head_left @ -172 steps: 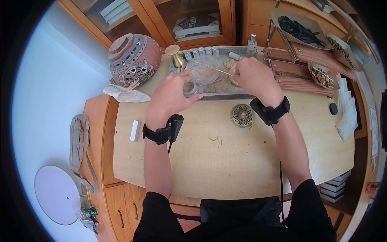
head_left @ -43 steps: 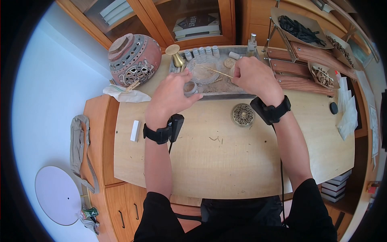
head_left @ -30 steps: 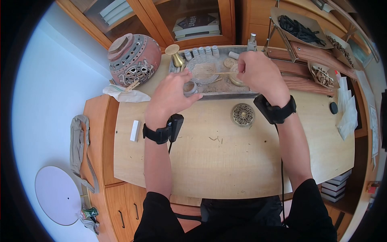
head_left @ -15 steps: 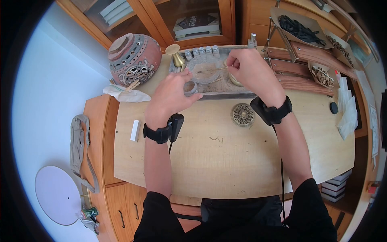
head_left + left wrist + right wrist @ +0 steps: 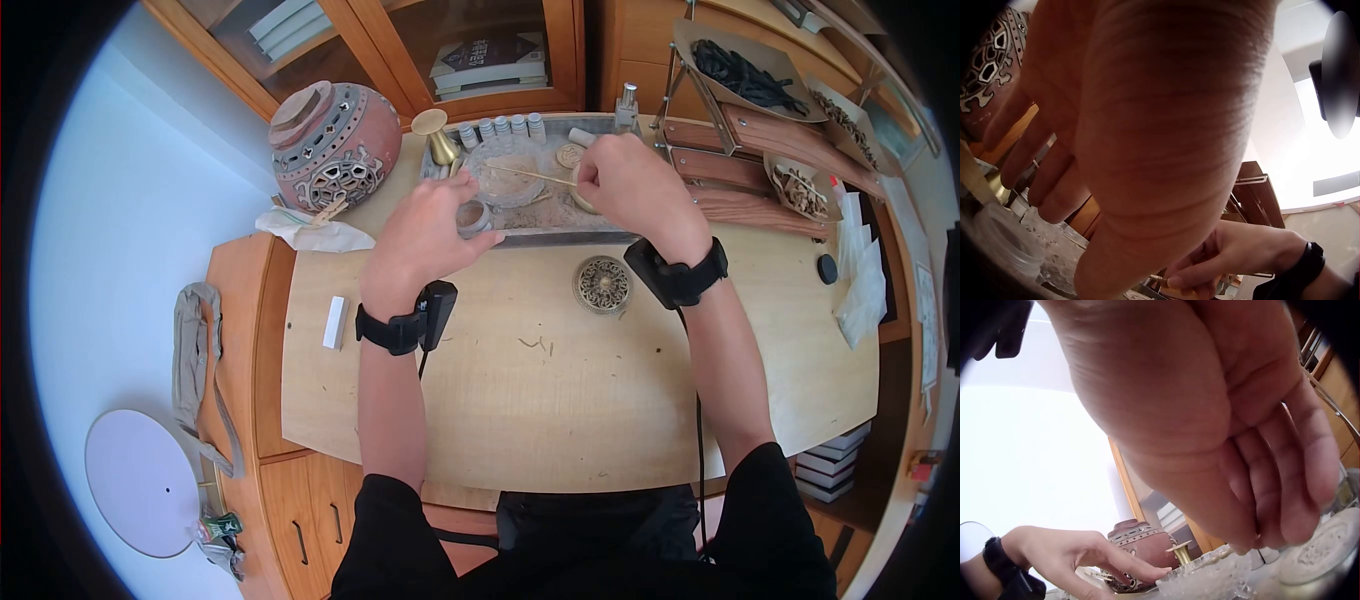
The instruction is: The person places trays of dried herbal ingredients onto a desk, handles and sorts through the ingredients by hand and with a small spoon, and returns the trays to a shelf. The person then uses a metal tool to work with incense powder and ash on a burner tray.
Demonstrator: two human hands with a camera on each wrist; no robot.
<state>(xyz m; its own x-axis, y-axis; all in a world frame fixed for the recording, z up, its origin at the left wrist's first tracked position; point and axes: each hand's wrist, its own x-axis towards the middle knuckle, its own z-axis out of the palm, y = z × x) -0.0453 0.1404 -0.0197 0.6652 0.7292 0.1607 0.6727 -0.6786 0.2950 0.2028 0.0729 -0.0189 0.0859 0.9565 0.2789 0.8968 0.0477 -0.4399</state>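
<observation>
In the head view my right hand (image 5: pixel 640 190) pinches a thin gold-coloured stick (image 5: pixel 548 178) between thumb and curled fingers. The stick's far end reaches over a clear, textured glass dish (image 5: pixel 520 202) that holds beige powder. My left hand (image 5: pixel 420 230) is spread at the dish's left side, fingers extended and thumb pointing right, above a small clear jar (image 5: pixel 473 218). That jar (image 5: pixel 1010 240) shows below the left fingers in the left wrist view. Partly hidden under the right hand is a round gold-coloured box (image 5: pixel 582 202). A beige patterned disc (image 5: pixel 570 156) lies behind it.
A grey tray (image 5: pixel 560 238) carries the dish, several small capped vials (image 5: pixel 502 128) and a brass vessel (image 5: pixel 440 145). Nearer stand an openwork metal burner (image 5: pixel 602 286) and a white block (image 5: pixel 335 323). A red pot (image 5: pixel 340 145) is left, wooden racks (image 5: pixel 740 207) right.
The right hand swings between the dish and its right side, carrying the stick. Since half a second ago it has shifted slightly right and down. The left hand stays in place.
</observation>
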